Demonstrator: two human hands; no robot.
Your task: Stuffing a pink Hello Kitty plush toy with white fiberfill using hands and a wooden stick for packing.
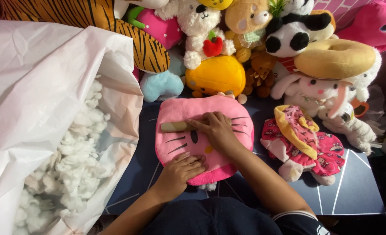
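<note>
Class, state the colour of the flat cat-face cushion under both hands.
Pink cat-face cushion, with black whiskers and a yellow nose; seen best in the head view.
</note>
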